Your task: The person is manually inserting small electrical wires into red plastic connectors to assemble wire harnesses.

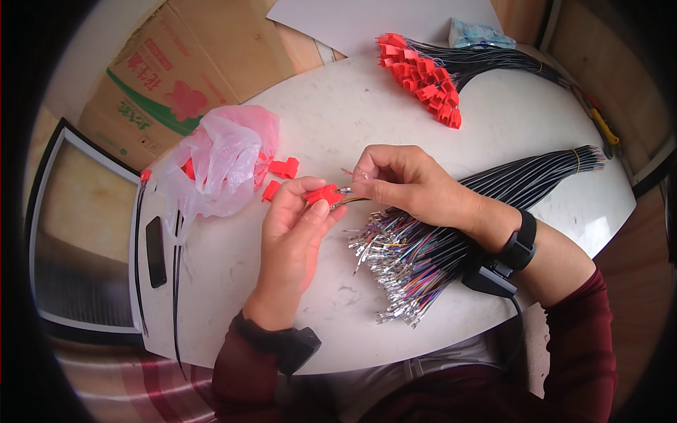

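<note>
My left hand (285,229) is closed on a small red plastic connector housing (324,194), thumb and fingers pinching its sides. Close to its right side, my right hand (416,187) pinches a thin wire with a metal terminal (344,190) at the housing's end. Whether that terminal sits inside the housing I cannot tell. Beneath my right forearm lies a thick bundle of black cables (493,187), its stripped coloured wires and silver terminals (395,261) fanned toward me. Two loose red housings, one of them the farther housing (284,168), lie just beyond my left hand.
A pinkish plastic bag (229,155) with red pieces stands at the left. Farther back lies a bundle of cables with red housings (423,77). A black phone-like object (156,252), a framed panel (84,233), a cardboard box (190,70) and a yellow-handled tool (604,127) surround the white table (324,134).
</note>
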Tool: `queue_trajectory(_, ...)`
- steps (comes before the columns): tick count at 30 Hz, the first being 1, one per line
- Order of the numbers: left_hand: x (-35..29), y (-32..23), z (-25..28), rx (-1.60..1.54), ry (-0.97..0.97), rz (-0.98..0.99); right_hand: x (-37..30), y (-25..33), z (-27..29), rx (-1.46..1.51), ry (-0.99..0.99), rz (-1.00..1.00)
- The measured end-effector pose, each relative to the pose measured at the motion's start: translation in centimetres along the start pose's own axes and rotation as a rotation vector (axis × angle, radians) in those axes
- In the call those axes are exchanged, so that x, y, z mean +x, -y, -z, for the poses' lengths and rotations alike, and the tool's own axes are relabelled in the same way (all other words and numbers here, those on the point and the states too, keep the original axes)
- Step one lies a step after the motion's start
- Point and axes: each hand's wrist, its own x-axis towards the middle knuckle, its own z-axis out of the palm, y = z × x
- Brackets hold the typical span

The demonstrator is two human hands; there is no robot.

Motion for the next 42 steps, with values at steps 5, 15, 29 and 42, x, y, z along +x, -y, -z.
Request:
queue_trajectory(5, 0.2, 0.4, 0.6, -0.043, 0.035, 0.027, -0.1, -0.6, -0.2, -0.056, -0.027, 0.043)
queue_trajectory(15, -0.6, -1.9, 0.5, -0.112, 0.124, -0.051, 0.0, -0.4, 0.0, -0.141, -0.117, -0.003)
queue_trajectory(29, 0.0, 0.1, -0.5, -0.09, 0.136, -0.126, 0.0, -0.2, -0.2, -0.145, -0.148, -0.064)
queue_trajectory(42, 0.5, 1.2, 0.0, -0.087, 0.034, -0.01, -0.4, -0.4, -0.4, -0.268, -0.09, 0.081)
